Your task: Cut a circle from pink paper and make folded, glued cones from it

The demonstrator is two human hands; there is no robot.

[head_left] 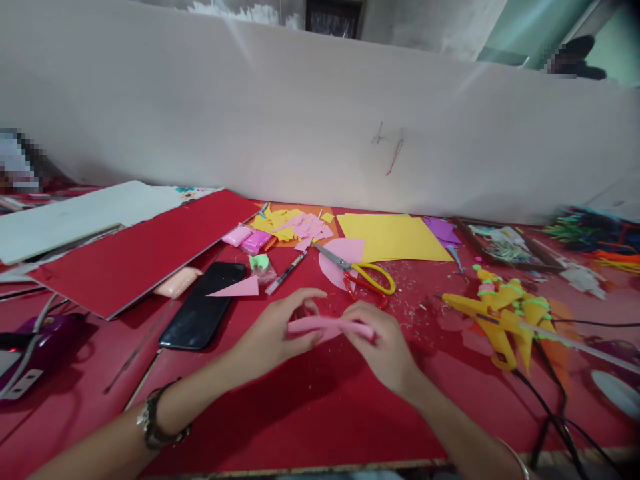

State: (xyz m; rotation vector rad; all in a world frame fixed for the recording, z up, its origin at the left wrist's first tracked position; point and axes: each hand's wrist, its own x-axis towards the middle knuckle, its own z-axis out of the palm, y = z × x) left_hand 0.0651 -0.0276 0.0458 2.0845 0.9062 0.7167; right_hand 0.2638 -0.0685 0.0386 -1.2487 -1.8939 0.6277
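A curved strip of pink paper or foam is held between my two hands, above the red table. My left hand pinches its left end between thumb and fingers. At the right end, my right hand has its fingers closed on the same piece. Just beyond the hands lie yellow-handled scissors, partly on a rounded pink sheet, with a red-handled tool beside them. A pink triangle rests partly over a black phone to the left.
Yellow sheets and pink scraps lie farther back. A yellow glue gun with cables is at the right, near a tray. A red board and a purple power strip are at the left.
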